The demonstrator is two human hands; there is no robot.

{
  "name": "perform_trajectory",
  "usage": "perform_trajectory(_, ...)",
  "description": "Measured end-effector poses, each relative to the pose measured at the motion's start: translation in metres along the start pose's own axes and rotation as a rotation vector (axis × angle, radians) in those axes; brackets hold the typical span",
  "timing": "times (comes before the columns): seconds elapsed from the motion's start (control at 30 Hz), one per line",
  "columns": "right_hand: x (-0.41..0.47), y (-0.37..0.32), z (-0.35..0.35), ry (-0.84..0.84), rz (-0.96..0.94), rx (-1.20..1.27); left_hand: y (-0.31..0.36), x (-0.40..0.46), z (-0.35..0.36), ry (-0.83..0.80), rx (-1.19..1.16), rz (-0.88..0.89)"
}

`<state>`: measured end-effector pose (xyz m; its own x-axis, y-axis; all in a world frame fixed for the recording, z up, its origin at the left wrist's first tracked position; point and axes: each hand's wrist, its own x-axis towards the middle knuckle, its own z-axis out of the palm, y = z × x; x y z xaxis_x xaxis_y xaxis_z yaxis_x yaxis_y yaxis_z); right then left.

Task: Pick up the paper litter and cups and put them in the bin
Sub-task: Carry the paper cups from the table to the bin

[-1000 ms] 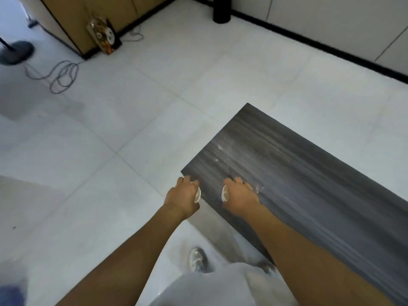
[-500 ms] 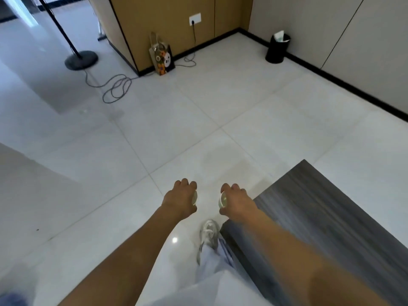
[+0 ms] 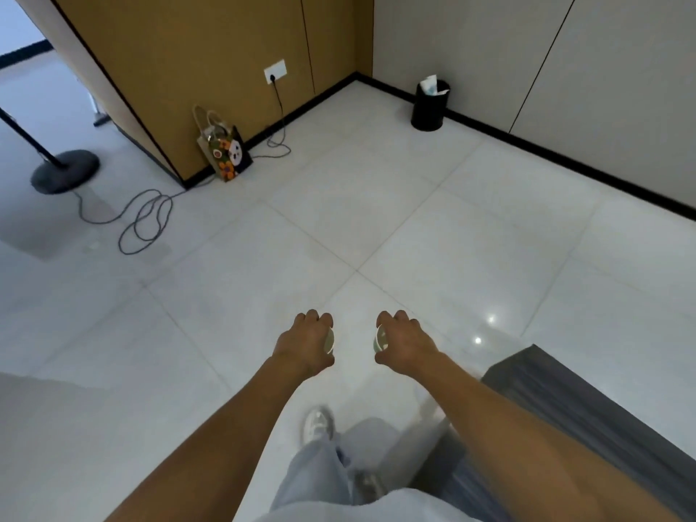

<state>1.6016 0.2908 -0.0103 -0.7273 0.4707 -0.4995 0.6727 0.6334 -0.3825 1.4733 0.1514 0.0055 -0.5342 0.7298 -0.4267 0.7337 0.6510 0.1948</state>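
My left hand grips a small paper cup, of which only the rim shows past my fingers. My right hand grips a second paper cup, its open mouth turned toward the left hand. Both hands hang out in front of me above the white tiled floor. The black bin stands far ahead at the right, against the wall near the corner, with white paper sticking out of its top.
The dark wooden table is at my lower right. A patterned bag leans on the brown wall, a cable lies looped on the floor, and a round stand base sits at far left.
I have turned and stepped away from the table, which has slid to the lower right. The bin has come into fuller view ahead. Both hands still hold their cups.
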Motion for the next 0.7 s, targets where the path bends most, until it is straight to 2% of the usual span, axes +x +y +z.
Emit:
perform_trajectory(0.2, 0.124, -0.018, -0.063, 0.056, 0.08, 0.008, -0.033, 0.137, -0.073, 0.007, 0.014, 0.083)
perform_trajectory(0.4, 0.238, -0.046, -0.13, 0.139, 0.143, 0.122, -0.063, 0.272, -0.153, -0.024, 0.026, 0.161)
perform_trajectory(0.7, 0.373, -0.013, -0.231, 0.23, 0.287, 0.169, -0.032, 0.462, -0.226, -0.058, 0.04, 0.299)
